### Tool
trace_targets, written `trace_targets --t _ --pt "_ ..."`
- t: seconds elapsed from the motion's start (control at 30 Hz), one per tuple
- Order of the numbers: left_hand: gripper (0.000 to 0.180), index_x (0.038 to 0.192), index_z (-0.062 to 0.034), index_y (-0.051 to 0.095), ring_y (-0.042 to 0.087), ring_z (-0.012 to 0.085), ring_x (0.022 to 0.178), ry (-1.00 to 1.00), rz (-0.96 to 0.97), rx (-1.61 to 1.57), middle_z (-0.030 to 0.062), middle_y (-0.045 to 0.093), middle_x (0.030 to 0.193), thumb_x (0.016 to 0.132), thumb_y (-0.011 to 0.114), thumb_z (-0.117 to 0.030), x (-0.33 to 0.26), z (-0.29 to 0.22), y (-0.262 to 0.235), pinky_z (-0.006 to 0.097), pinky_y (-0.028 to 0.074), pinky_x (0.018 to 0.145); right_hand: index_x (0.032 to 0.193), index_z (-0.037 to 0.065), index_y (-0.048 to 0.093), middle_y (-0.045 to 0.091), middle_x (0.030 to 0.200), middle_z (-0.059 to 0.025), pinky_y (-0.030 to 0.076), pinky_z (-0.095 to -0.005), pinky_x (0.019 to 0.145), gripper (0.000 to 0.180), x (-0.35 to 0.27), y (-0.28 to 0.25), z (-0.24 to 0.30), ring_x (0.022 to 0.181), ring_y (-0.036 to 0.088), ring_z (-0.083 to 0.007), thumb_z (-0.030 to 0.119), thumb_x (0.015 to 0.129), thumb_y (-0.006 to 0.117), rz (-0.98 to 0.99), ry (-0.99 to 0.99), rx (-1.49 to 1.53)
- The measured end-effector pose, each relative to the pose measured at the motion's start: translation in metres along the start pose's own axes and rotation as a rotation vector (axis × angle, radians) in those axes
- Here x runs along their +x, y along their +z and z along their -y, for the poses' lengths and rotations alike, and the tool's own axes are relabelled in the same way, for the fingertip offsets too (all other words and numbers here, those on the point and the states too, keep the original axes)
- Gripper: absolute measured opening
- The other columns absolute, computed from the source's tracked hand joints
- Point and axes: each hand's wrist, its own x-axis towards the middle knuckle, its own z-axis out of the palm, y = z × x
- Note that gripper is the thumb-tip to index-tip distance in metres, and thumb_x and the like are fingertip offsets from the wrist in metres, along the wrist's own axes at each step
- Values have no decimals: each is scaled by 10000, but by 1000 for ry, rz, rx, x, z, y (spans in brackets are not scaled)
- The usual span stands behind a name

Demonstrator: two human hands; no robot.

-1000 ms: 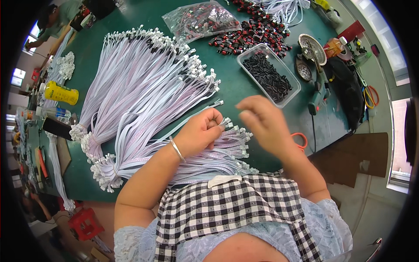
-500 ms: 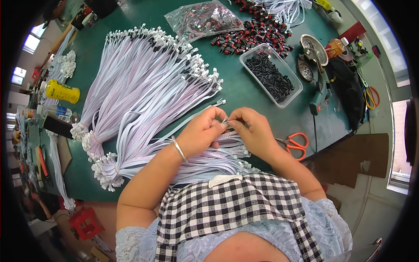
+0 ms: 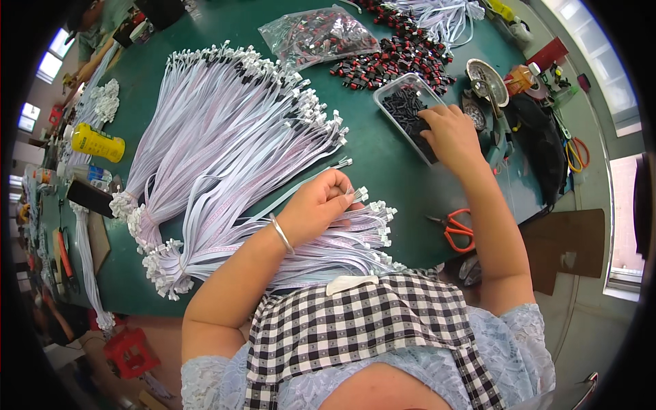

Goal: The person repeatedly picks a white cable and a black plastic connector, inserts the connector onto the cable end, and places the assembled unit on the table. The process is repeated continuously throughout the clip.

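Observation:
My left hand [image 3: 316, 207], with a silver bangle at the wrist, is closed in a pinch on a flat white ribbon cable, near the small white connector [image 3: 361, 194] at its end. More ribbon cables [image 3: 321, 254] lie fanned beneath that hand. My right hand [image 3: 454, 139] reaches over the clear plastic tub [image 3: 387, 123] on the right. Its fingers are apart and bent down at the short black tubes [image 3: 404, 108] inside; I see no tube between them. The palm and forearm hide part of the tub.
A big fan of tied ribbon cables [image 3: 225, 130] spreads leftward. Red-and-black parts [image 3: 403, 61] lie heaped beyond the tub, beside a filled plastic bag [image 3: 318, 37]. Orange-handled scissors [image 3: 459, 229] lie near my right forearm. A metal dish [image 3: 486, 75] stands right of the tub; a yellow bottle [image 3: 99, 143] lies far left.
My right hand has left the cable end beside my left hand and moved up and right to the tub. My left hand stays in place, still pinching the cable.

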Motion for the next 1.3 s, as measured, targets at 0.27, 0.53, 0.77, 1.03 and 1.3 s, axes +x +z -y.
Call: trace_targets --t 0.27,0.53,0.77,1.03,1.3 --pt "136 1047 -10 529 621 148 980 5 -22 63 77 623 978 920 504 -52 -2 -1 -6 244 478 800 927 88 644 610 926 -105 467 -404 792 159 4 6 -3 929 580 -303 143 778 647 159 87 104" --pt "328 1168 -11 514 599 147 933 70 44 284 95 622 981 842 492 11 -10 -4 -8 279 475 819 847 57 620 597 848 -130 460 -415 742 115 8 12 -14 849 588 -329 147 779 644 122 76 262" --pt "286 1119 17 552 594 97 825 124 -13 633 56 643 898 840 577 -40 -13 -10 -11 255 482 740 846 33 633 608 825 -143 470 -394 734 99 9 11 -18 820 594 -330 99 772 631 62 16 375" --pt "210 1067 28 585 601 96 790 105 -52 441 84 661 898 889 537 -72 -13 -6 -13 238 472 699 853 11 622 602 825 -138 477 -342 690 92 9 0 -16 746 599 -268 50 770 627 28 78 584" --pt "238 1079 -25 587 593 205 694 515 -271 868 98 602 823 849 526 -37 -15 -13 5 302 477 650 837 5 606 592 678 -75 432 -282 568 126 4 -8 -14 602 537 -147 101 793 675 25 204 525"
